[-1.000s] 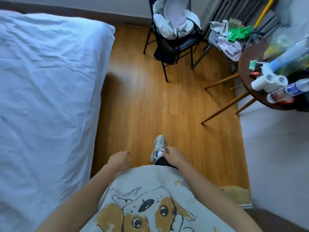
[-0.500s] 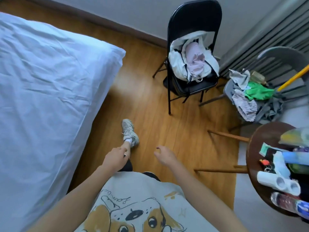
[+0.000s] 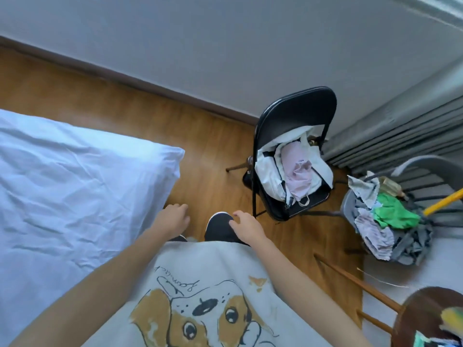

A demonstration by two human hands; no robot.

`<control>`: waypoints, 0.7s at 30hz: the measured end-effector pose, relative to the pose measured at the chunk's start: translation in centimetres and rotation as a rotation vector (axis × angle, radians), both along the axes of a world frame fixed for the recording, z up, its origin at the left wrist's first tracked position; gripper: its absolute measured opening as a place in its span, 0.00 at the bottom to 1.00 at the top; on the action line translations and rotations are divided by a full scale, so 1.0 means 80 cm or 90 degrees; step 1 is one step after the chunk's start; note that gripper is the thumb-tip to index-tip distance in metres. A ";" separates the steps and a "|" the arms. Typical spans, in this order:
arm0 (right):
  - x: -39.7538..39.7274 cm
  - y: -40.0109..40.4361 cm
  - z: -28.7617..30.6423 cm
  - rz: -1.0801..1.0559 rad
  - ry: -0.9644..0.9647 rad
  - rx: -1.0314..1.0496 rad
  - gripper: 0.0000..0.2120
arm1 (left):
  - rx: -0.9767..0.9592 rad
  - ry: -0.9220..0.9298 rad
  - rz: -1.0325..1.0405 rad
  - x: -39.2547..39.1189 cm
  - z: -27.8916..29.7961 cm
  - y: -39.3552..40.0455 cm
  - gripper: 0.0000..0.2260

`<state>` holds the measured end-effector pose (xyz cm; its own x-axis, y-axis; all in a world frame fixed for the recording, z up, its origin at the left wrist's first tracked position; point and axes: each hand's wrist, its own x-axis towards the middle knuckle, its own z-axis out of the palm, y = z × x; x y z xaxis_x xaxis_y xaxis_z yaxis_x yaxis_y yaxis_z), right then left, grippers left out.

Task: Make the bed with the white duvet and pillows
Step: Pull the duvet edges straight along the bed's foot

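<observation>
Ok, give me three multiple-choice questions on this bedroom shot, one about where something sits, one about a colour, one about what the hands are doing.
1. Where is the white bag?
A. on the black folding chair
B. on the bed
C. on the floor

2. What colour is the bright cloth in the pile on the grey chair?
A. red
B. green
C. blue

3. What are the hands doing?
A. gripping the duvet
B. holding a pillow
C. holding nothing

Answers: 1 A, the bag rests on the chair's seat. 2 B, the cloth is vivid green. 3 C, the left hand and right hand hang loosely curled, clear of the white duvet.
</observation>
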<state>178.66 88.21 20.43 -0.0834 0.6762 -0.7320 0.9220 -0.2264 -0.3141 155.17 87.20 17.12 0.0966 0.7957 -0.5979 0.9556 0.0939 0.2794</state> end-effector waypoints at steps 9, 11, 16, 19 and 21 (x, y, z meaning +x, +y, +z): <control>-0.097 0.346 -0.046 0.181 0.025 0.010 0.18 | 0.026 -0.006 0.163 -0.073 -0.038 0.271 0.12; -0.120 0.423 -0.047 0.254 0.016 -0.010 0.17 | -0.007 0.012 0.203 -0.089 -0.038 0.325 0.13; -0.186 0.600 -0.029 0.426 -0.011 -0.020 0.18 | -0.007 0.015 0.245 -0.123 -0.009 0.441 0.13; -0.237 0.679 -0.023 0.482 -0.007 -0.010 0.20 | -0.001 0.005 0.320 -0.150 -0.004 0.486 0.11; -0.274 0.718 -0.023 0.502 -0.003 -0.005 0.20 | -0.020 0.006 0.380 -0.173 -0.004 0.504 0.11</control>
